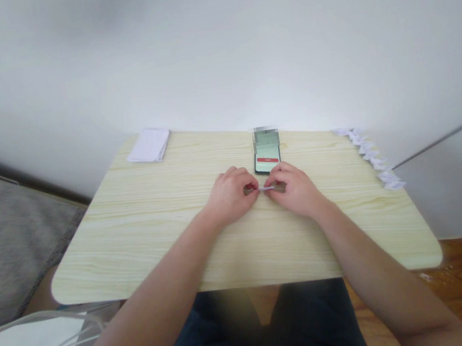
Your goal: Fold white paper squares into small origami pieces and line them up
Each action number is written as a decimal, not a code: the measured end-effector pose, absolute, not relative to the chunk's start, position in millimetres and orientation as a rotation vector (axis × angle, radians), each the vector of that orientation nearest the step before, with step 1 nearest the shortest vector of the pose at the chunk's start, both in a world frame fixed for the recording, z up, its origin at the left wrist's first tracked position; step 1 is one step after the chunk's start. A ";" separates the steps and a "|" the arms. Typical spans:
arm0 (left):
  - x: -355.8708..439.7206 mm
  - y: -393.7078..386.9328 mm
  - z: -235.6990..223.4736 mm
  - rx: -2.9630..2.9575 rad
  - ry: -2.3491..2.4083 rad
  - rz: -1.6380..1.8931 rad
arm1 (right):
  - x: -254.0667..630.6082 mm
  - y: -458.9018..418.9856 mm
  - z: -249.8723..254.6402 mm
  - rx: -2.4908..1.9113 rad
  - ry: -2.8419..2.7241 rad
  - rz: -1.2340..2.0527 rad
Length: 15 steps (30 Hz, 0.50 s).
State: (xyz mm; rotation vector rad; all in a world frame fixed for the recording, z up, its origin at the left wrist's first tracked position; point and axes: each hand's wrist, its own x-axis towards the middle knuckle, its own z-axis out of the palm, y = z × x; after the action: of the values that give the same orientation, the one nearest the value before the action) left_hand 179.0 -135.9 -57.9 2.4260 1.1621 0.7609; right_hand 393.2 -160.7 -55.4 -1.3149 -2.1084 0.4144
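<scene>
Your left hand (231, 196) and right hand (297, 189) both pinch the small white paper (266, 188), which sits between them, its long axis apparently running crosswise from one to the other; neither is nearer.

1. Phone (268, 164) just ahead of the right hand (297, 189), wall (213, 54) behind it!
2. Wide lane over the desk (143, 226) leftward, up to the paper stack (149, 146).
3. Rightward, room too, until folded papers (367, 148) line the edge.
</scene>
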 end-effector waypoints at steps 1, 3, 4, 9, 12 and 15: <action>178.6 -136.2 -57.6 2.437 1.180 0.744 | 394.8 -160.9 -54.4 -1.322 -2.123 0.419; 178.5 -137.3 -56.3 2.469 1.190 0.720 | 397.4 -161.4 -53.0 -1.337 -2.147 0.433; 178.7 -138.0 -55.6 2.494 1.191 0.713 | 398.1 -161.7 -52.5 -1.340 -2.148 0.443; 180.9 -141.5 -52.5 2.636 1.249 0.730 | 395.0 -163.0 -52.2 -1.288 -2.066 0.468; 181.5 -143.1 -51.1 2.678 1.243 0.748 | 391.7 -163.0 -54.0 -1.273 -2.055 0.461; 181.6 -144.1 -50.0 2.694 1.198 0.734 | 390.0 -162.0 -56.5 -1.275 -2.037 0.442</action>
State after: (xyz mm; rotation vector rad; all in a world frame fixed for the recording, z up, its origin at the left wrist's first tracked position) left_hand 181.6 -144.1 -50.0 2.6939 1.1984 0.7345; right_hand 390.0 -162.0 -56.5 -1.2754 -2.0365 0.4422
